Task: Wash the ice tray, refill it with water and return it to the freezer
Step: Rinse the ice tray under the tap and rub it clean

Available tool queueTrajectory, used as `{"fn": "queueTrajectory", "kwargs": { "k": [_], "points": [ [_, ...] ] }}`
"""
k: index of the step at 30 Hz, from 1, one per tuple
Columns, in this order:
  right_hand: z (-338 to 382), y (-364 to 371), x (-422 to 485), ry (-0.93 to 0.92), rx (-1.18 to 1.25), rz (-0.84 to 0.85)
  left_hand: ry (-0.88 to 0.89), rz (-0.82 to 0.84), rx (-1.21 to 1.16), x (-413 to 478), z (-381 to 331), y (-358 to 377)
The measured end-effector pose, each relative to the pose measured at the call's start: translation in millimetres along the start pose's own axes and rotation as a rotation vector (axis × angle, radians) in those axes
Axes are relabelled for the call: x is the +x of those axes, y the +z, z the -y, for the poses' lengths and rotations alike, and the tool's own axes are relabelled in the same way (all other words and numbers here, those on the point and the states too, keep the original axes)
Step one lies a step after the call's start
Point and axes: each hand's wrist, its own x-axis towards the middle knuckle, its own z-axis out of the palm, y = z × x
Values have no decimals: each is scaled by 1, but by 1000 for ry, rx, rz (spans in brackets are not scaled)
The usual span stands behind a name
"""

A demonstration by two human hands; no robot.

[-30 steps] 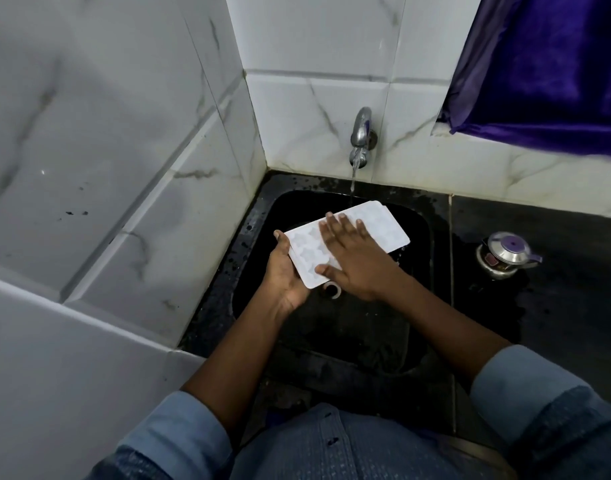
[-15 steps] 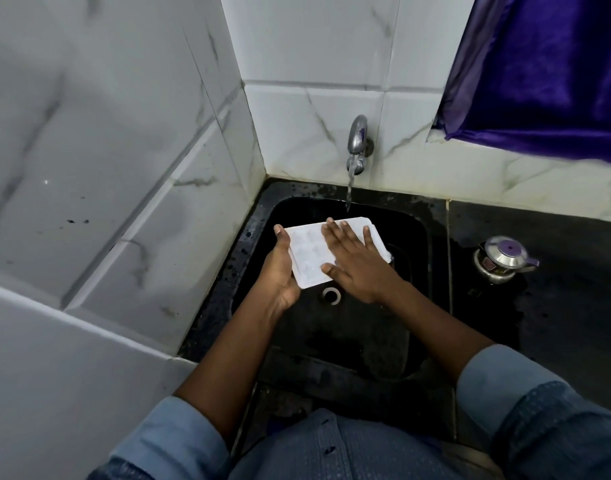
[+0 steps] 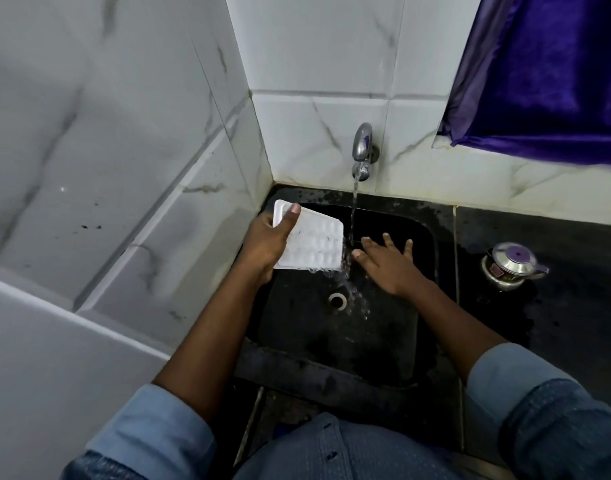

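Note:
My left hand (image 3: 267,242) grips the white ice tray (image 3: 316,242) by its left end, thumb on its top face, and holds it tilted over the left side of the black sink (image 3: 425,237). Water runs from the chrome tap (image 3: 363,150) in a thin stream past the tray's right edge, and water spills off the tray's lower right corner. My right hand (image 3: 389,263) hovers flat with fingers spread, just right of the stream and apart from the tray.
The sink drain (image 3: 337,300) lies below the tray. A small steel lidded pot with a purple knob (image 3: 510,265) stands on the wet black counter (image 3: 557,306) to the right. White marble tiles close the left and back; a purple curtain (image 3: 546,74) hangs at top right.
My right hand has come off the tray and moved right. My left hand has tipped the tray and swung it left, so water pours off it.

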Motion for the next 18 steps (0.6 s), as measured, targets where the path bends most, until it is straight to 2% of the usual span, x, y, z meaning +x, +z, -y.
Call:
{"fn": "queueTrajectory", "kwargs": {
  "k": [7, 12, 18],
  "points": [
    [-22, -16, 22, 67, 94, -37, 255, 27, 79, -4, -18, -27],
    [-16, -42, 33, 58, 230, -155, 400, 93, 48, -9, -26, -40],
    [-7, -78, 59, 63, 355, -267, 450, 108, -26, -10, -25, -53]
  ]
}}
